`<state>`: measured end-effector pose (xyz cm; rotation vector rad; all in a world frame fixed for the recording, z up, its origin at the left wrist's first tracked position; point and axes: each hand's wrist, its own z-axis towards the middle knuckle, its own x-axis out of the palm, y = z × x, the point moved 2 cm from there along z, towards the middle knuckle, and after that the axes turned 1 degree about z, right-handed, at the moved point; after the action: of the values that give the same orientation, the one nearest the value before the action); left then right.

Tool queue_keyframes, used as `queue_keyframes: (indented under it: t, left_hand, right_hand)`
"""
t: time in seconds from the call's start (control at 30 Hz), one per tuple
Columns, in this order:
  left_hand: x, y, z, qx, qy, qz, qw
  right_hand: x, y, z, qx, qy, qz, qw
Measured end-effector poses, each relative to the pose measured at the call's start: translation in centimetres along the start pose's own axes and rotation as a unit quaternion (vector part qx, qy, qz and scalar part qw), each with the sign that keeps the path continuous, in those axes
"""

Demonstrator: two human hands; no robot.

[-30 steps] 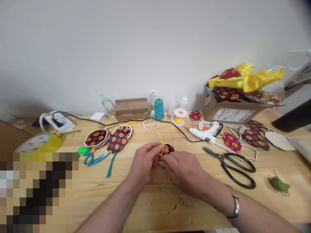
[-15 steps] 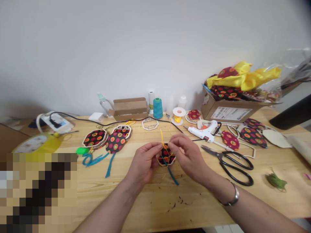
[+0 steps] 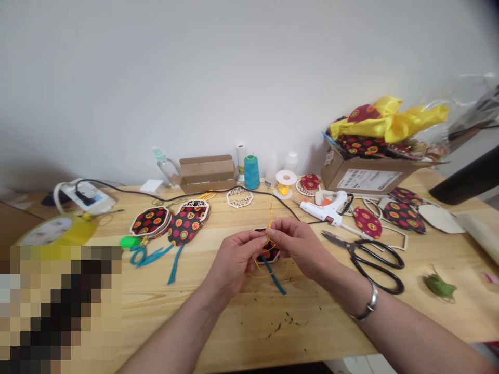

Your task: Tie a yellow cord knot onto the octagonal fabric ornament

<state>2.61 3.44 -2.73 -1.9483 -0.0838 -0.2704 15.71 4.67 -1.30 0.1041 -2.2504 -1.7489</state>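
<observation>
Bare forearms [image 3: 183, 332]; silvery, perhaps metal, band [image 3: 369, 306] on right wrist.

Both hands hide most of the patch [image 3: 268, 253], a pixelated block [image 3: 60, 309] blanks the counter's [image 3: 241, 332] left corner.

plain white wall [image 3: 234, 67], pale wooden table [image 3: 218, 311]

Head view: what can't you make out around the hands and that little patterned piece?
Head view: where the yellow cord joins the patterned piece, hidden by fingers of left hand and right hand.
Head view, lower left: pixelated patch hides whatever lies there.
Head view, right edge: dark object cut off.
</observation>
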Motion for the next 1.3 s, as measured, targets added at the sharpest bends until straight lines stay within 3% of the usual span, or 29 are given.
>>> queue_keyframes:
  t: [0.43,0.73,1.3]
  left_hand:
    - [0.11,-0.08,-0.14,0.0,0.011,0.017,1.0]
    - [0.02,-0.16,-0.01,0.01,0.001,0.009,1.0]
    - [0.2,-0.34,-0.31,0.016,0.038,0.005,0.999]
  right_hand:
    - [-0.35,0.45,-0.01,-0.037,-0.022,-0.062,0.997]
    - [-0.55,0.74,-0.05,-0.035,0.037,-0.075,0.996]
    - [-0.87,0.85,0.18,-0.07,0.014,-0.195,0.978]
